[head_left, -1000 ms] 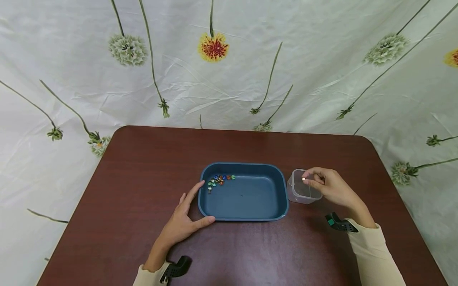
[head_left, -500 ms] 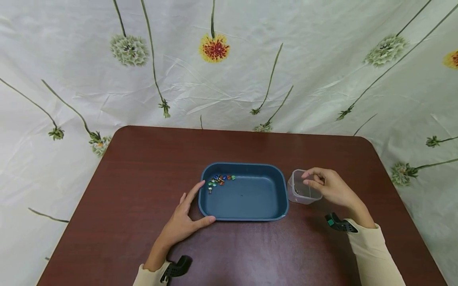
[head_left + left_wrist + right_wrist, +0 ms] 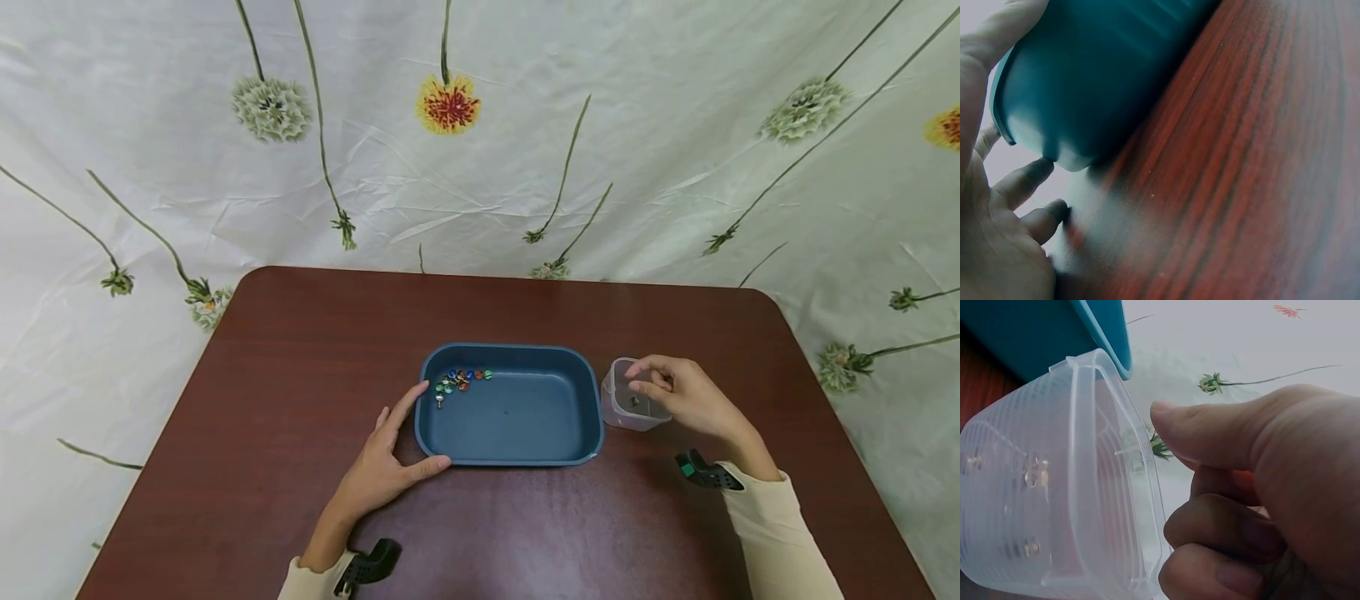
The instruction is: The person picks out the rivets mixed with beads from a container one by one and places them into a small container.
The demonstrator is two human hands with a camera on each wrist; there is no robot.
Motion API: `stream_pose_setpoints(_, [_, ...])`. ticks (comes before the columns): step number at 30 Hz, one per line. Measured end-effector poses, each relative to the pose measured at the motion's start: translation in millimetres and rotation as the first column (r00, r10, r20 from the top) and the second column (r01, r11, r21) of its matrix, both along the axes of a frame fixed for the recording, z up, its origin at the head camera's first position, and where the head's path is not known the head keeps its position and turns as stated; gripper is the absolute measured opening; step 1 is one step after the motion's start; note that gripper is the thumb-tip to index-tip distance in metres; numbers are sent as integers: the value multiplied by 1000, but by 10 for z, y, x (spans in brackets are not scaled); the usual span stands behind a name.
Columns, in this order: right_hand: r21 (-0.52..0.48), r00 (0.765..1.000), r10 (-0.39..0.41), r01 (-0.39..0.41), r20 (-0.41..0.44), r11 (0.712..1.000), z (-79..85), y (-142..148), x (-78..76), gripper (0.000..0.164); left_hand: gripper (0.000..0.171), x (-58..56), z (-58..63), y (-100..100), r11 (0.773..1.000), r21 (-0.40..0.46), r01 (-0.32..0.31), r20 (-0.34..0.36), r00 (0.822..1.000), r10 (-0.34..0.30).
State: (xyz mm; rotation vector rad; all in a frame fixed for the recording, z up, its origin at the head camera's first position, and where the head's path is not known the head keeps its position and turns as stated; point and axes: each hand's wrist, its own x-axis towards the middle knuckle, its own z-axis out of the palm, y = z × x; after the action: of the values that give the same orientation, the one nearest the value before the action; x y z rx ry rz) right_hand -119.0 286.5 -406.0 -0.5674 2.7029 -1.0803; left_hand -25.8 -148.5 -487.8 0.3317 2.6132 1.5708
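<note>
A blue rectangular tray (image 3: 510, 464) stands on the table, with several small colourful, shiny beads or marbles (image 3: 463, 380) gathered at its far left inside. My left hand (image 3: 378, 471) rests against the tray's left end, fingers spread and thumb at the near corner; the left wrist view shows its fingertips (image 3: 1041, 167) by the tray wall. To the right, a clear plastic box (image 3: 626, 417) holds a few tiny shiny pieces (image 3: 1034, 472). Over the box's opening hovers my right hand (image 3: 693, 400), thumb and index finger apart with nothing visible between them, its other fingers curled.
The brown wooden table (image 3: 330, 325) extends around both containers. Behind it hangs a white cloth (image 3: 480, 183) printed with flowers. Black bands (image 3: 708, 471) sit on both wrists. The box stands close against the tray's right end.
A small pale piece pinched in my right hand one second ago has left the fingers. A small piece now shows inside the clear box below. The left hand stays put.
</note>
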Motion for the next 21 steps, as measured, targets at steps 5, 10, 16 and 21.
stream_pose_setpoints(5, [-7,1000,14,-14,-2,1000,17,-53,-6,17,101,4,6,4,1000,1,0,-3,1000,0])
stream_pose_setpoints(10, [-26,999,35,-35,5,999,11,-123,-22,15,101,4,2,0,1000,-5,-1,-7,1000,1])
stream_pose_setpoints(16, [-37,998,58,-58,-1,998,8,-199,-35,13,101,6,-2,-2,1000,-5,0,-4,1000,0])
stream_pose_setpoints(21, [-27,997,70,-70,17,997,6,-246,-42,13,101,5,2,-2,1000,2,4,-1,1000,-4])
